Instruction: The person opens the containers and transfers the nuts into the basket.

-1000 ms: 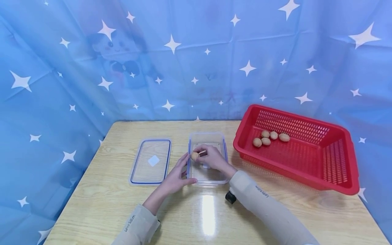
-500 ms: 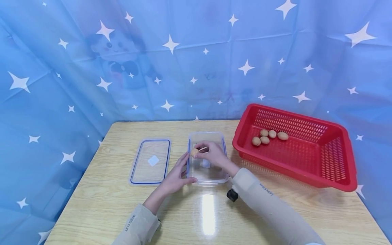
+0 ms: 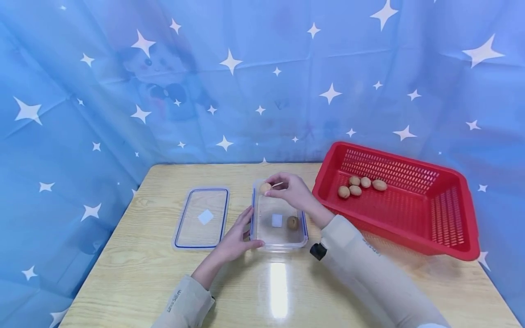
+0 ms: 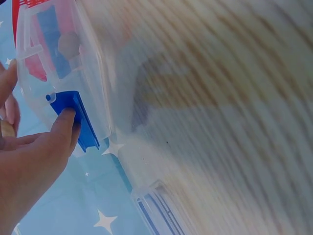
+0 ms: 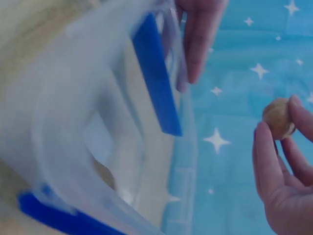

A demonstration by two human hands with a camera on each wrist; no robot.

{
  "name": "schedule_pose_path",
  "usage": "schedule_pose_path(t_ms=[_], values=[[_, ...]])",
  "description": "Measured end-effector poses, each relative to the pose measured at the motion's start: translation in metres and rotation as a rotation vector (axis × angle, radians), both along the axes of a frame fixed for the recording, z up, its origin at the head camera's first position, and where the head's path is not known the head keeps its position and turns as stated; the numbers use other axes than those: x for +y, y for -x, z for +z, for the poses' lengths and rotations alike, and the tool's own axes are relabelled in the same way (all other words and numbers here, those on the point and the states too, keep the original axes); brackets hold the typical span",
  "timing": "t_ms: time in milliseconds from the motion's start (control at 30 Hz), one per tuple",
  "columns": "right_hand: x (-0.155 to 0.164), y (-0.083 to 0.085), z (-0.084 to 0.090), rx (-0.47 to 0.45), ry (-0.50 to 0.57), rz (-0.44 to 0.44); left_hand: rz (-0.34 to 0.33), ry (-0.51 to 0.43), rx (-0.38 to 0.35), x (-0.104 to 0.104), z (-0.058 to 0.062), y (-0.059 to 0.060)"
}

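Observation:
A walnut is pinched between the thumb and fingertips of my right hand, over the far left part of a clear plastic box. In the right wrist view the held walnut appears round and tan. Another walnut lies inside the box at its right side, near a white label. My left hand steadies the box from the left, thumb at the front corner. In the left wrist view its fingertips press on a blue side clip of the box.
Left of the box, a clear lid with a blue seal lies flat on the wooden table. At the right stands a red perforated basket holding several walnuts. A blue star-patterned cloth hangs behind.
My right hand has risen toward the far left corner of the box, carrying the walnut. The walnut inside the box has come into view. The left hand stays in place.

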State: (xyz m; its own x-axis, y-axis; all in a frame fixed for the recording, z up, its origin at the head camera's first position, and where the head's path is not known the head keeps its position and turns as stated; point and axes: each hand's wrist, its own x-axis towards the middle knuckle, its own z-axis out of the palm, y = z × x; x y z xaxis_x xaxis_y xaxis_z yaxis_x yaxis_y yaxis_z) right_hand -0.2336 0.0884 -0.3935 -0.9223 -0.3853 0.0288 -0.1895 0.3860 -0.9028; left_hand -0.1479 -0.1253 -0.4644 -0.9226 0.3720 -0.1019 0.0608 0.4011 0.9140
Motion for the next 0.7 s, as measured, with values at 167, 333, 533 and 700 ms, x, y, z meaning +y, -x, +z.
schedule_pose_path(t_ms=[167, 333, 533, 700], values=[[0.013, 0.006, 0.018, 0.027, 0.012, -0.027, -0.001, 0.002, 0.006, 0.000, -0.002, 0.000], [0.030, 0.017, 0.034, 0.062, 0.015, -0.046, 0.003, 0.013, 0.007, -0.002, -0.002, -0.001], [0.058, 0.035, 0.050, 0.101, -0.018, -0.116, 0.005, 0.016, 0.016, -0.002, 0.000, 0.000], [0.084, 0.044, 0.060, 0.073, -0.035, -0.213, -0.005, 0.015, 0.013, -0.001, -0.001, 0.001]])
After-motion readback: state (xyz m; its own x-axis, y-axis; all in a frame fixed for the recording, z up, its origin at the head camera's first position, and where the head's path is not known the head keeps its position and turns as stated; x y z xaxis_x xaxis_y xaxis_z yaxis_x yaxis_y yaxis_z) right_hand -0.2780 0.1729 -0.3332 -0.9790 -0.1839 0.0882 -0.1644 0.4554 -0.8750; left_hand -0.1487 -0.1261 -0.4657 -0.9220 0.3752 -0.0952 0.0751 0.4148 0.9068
